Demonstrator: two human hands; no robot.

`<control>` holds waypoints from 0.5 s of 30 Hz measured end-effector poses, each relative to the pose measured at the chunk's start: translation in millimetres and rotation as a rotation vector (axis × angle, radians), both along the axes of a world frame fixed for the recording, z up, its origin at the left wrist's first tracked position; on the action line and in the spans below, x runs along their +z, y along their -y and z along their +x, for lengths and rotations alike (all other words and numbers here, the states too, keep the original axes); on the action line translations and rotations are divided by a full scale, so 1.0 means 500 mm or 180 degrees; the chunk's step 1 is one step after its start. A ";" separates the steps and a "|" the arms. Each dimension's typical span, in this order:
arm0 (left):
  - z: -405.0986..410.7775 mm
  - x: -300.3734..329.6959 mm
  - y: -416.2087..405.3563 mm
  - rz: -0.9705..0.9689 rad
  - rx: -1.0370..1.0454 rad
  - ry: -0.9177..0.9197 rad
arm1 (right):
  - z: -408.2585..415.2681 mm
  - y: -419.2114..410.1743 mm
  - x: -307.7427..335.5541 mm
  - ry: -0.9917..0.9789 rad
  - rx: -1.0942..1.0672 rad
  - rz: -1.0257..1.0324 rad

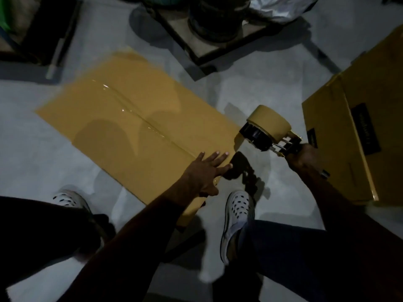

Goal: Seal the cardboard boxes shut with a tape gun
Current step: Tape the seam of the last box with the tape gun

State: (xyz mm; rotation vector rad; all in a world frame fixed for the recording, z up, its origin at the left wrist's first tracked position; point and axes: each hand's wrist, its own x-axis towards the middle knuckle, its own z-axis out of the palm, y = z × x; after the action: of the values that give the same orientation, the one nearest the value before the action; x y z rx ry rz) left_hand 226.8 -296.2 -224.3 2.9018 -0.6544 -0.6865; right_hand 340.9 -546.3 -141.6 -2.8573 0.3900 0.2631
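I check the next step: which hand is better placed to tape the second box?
The right hand: it grips the tape gun beside the second box. The left hand lies flat on the taped box.

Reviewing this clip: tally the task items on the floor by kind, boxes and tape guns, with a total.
Cardboard boxes: 2 (taped box under the left hand; second box at right)
Tape guns: 1 (tape gun, in the right hand)
Total: 3
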 end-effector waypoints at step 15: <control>-0.356 0.079 -0.341 0.0561 0.0231 0.0497 | -0.192 -0.153 0.041 -0.0623 0.0107 0.1546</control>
State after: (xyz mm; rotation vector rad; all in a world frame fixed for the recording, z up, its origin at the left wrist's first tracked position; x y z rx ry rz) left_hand 48.8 -125.5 -184.7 3.1489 -0.5245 -0.5387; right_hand 244.8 -469.6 -120.9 -2.3692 0.2684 0.5624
